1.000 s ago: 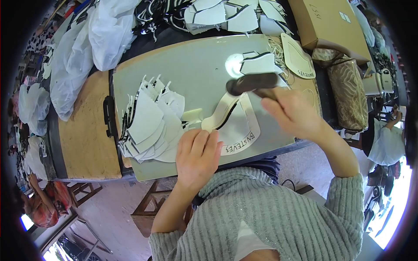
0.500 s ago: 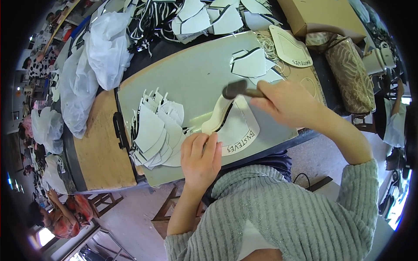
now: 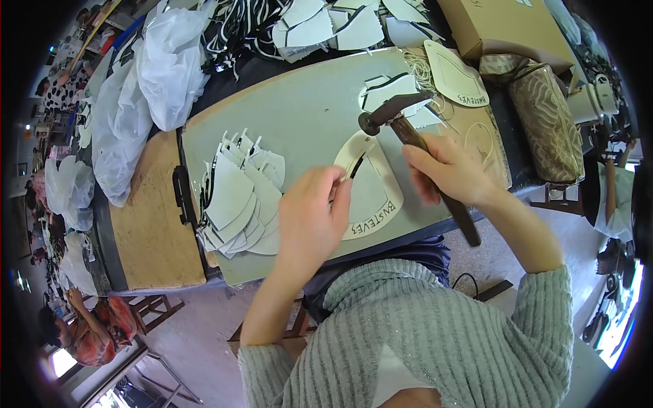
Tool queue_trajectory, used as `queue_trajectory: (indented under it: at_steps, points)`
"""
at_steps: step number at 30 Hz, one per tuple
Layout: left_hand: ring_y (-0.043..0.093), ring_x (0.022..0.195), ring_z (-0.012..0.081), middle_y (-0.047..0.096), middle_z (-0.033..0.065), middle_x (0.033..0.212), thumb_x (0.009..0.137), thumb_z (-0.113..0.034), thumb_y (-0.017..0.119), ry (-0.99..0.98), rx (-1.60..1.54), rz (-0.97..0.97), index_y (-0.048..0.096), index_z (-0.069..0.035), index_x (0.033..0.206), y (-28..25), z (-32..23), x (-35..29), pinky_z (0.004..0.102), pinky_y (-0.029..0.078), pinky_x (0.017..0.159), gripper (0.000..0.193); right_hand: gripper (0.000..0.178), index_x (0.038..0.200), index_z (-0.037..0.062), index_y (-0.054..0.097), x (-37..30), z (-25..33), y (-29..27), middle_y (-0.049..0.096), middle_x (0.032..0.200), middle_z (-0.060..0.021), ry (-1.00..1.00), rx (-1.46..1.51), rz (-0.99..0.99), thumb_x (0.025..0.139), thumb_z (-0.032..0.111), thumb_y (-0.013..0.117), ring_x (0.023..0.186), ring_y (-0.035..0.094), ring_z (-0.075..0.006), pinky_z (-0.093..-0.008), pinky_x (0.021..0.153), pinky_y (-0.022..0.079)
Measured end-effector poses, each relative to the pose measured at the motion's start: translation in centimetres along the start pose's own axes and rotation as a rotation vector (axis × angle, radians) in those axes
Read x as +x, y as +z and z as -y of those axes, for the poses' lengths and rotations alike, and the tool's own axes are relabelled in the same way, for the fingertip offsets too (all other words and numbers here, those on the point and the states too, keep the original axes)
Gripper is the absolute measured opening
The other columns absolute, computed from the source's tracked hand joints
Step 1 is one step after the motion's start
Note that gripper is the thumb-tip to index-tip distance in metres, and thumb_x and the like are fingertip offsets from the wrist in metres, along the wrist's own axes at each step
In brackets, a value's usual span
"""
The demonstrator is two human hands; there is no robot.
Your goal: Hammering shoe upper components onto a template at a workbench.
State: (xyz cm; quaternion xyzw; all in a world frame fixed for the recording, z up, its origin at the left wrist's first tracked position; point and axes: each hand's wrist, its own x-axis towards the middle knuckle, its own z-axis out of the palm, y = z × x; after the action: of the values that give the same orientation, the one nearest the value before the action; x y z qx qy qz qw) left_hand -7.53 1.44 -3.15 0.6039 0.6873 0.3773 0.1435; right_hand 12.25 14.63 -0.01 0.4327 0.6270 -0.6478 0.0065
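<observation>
- Lying flat on the grey work slab (image 3: 299,109), a rounded white cut piece (image 3: 374,194) with a dark strip sits right in front of the person.
- Left hand (image 3: 309,221) presses down on its near edge, fingers curled and pinching the strip end.
- Right hand (image 3: 449,170) is wrapped tight around the dark handle of a hammer (image 3: 415,146), head raised above the piece's far tip.
- Just left of the left hand, a fanned stack of white cut pieces (image 3: 238,200) rests on the slab.
- Further out: more loose pieces (image 3: 394,92) beyond the hammer head, white plastic bags (image 3: 170,64) at far left, a cardboard box (image 3: 507,27) at far right.
</observation>
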Motion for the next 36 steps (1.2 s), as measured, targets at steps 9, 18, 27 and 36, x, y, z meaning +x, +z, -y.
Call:
queue_trajectory:
  at_steps: [9, 18, 27, 36]
  points:
    - [0.064, 0.062, 0.0190, 0.066, 0.0095, 0.074, 0.081, -0.004, 0.066, -0.107, 0.012, 0.267, 0.064, 0.000, 0.083, 1.4, 0.8, 3.7, 0.0296, 0.052, 0.060, 0.005, 0.030, 0.112, -0.0013, 0.047, 1.4, -1.5, 0.7, 0.070, 0.088, -0.0136, 0.039, 0.252, 0.049, 0.105, 0.027, 0.043, 0.076, 0.071, -0.0158, -0.0228, 0.050, 0.050]
    - [0.059, 0.054, 0.0149, 0.063, 0.0079, 0.067, 0.080, -0.004, 0.067, -0.206, -0.089, 0.323, 0.061, 0.001, 0.078, 1.3, 0.6, 4.3, 0.0266, 0.048, 0.054, 0.008, 0.028, 0.113, -0.0041, 0.049, 1.1, -1.6, 0.7, 0.070, 0.087, -0.0128, -0.002, 0.255, 0.047, 0.104, 0.022, 0.045, 0.076, 0.070, -0.0145, -0.0239, 0.055, 0.052]
    - [0.055, 0.050, 0.0146, 0.059, 0.0061, 0.060, 0.088, -0.011, 0.067, -0.101, 0.132, 0.270, 0.060, -0.001, 0.087, 2.3, 1.0, 4.3, 0.0288, 0.043, 0.050, 0.011, 0.030, 0.111, -0.0048, 0.049, 1.3, -1.9, 0.9, 0.070, 0.085, -0.0118, -0.056, 0.221, 0.054, 0.104, 0.024, 0.045, 0.071, 0.069, -0.0131, -0.0246, 0.052, 0.052]
    - [0.063, 0.081, 0.0308, 0.066, 0.0134, 0.095, 0.086, -0.005, 0.066, 0.167, 0.034, -0.016, 0.060, -0.002, 0.099, -0.4, 0.6, -1.1, 0.0368, 0.051, 0.070, 0.015, 0.034, 0.090, 0.0022, 0.054, -0.5, -0.4, -0.3, 0.062, 0.066, -0.0160, -0.444, -0.730, -0.243, 0.099, 0.035, 0.053, 0.060, 0.063, -0.0331, -0.0426, 0.052, 0.048]
